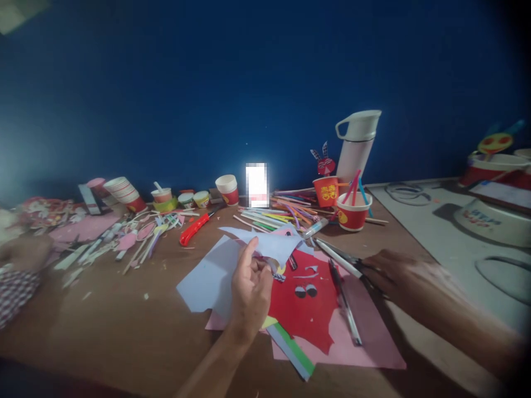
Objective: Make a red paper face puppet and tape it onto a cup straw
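Note:
My left hand (251, 287) is closed on a cut piece of light blue paper (276, 244), held above the papers in the middle. My right hand (384, 271) is at the right, its fingers around the dark handles of scissors (363, 262). Below lies torn red paper (317, 326) on a pink sheet (373, 351). Two black-and-white paper eyes (306, 291) rest on the red paper. A pen (348, 309) lies across its right side. To the left is a larger light blue sheet (207, 273), partly behind my left hand.
Colored sticks (286, 210), a red utility knife (194, 229) and paper cups (227, 189) stand or lie behind. A white jug (357, 146) rises behind a cup with straws (352, 213). Another person's checkered sleeve (16, 293) is at far left.

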`<state>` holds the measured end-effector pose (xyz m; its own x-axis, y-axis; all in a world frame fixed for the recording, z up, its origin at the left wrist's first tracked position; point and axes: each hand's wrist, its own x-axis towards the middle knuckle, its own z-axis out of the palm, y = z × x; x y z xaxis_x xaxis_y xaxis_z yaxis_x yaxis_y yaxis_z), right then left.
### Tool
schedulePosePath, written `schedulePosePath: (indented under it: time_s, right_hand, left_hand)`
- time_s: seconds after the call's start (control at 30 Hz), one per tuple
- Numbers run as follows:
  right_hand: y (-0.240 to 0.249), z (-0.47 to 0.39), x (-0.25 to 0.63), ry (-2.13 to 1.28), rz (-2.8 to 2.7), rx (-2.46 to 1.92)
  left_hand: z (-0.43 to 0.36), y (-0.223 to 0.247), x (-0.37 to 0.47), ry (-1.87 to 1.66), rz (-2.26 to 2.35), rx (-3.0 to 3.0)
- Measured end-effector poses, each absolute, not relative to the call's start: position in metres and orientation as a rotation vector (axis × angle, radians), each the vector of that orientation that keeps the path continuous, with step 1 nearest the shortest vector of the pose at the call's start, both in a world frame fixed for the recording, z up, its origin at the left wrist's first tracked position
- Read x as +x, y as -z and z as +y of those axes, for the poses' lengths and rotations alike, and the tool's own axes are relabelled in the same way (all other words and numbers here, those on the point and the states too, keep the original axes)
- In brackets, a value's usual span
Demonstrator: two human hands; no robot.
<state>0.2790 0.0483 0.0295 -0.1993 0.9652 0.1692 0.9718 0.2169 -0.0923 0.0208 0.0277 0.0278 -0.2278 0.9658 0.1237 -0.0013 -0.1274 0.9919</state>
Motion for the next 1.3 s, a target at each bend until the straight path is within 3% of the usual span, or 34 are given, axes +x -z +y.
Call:
schedulePosePath:
  time_s: [0.17, 0.37, 0.8, 1.13, 1.3]
  right_hand:
    - [-0.054, 0.028, 0.213, -0.825, -2.182, -1.319]
    - [-0.037, 0.039, 0.158, -1.514, -1.585, -1.018]
    - [-0.036, 0.05, 0.153, -1.737, -1.287, -1.07]
    - [-0.024, 0.044, 0.185, -1.9, -1.423, -1.004]
    - [-0.032, 0.037, 0.199, -1.844, -1.553, -1.11]
  left_hand:
    - [0.024, -0.03, 0.024, -1.446, 1.347, 1.169]
    - [0.02, -0.028, 0.023, -1.462, 1.48, 1.334]
    - [0.022, -0.026, 0.014, -1.46, 1.518, 1.374]
    - [0.035, -0.053, -0.015, -1.656, 1.514, 1.147]
    - [0.028, -0.055, -0.051, -1.489, 1.59, 1.051]
